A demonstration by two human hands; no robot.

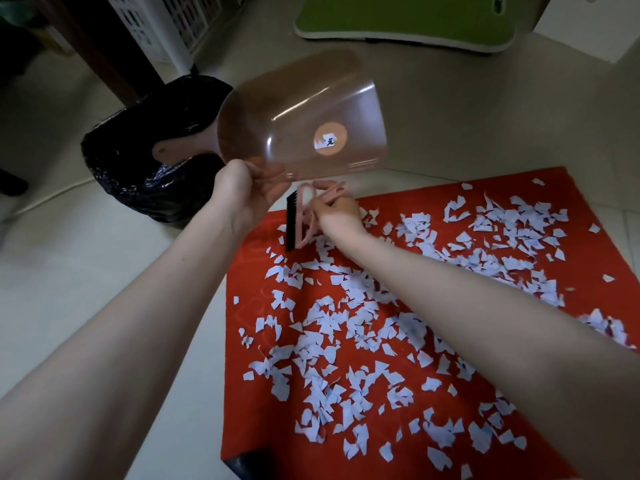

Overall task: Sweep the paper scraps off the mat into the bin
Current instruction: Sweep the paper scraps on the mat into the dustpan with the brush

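Observation:
A red mat [249,271] lies on the pale floor, strewn with several white paper scraps [346,323]. My left hand [242,192] grips the edge of a clear pink dustpan [301,123], held up in the air and tilted, its handle pointing over the bin [138,161], which is lined with a black bag. My right hand [337,211] holds a small pink brush with black bristles [298,220] at the mat's far left corner, the bristles facing left.
A green cushion or tray [408,22] lies on the floor at the back. A white lattice basket [166,19] and a dark wooden furniture leg [104,46] stand behind the bin. A few scraps lie off the mat's right edge.

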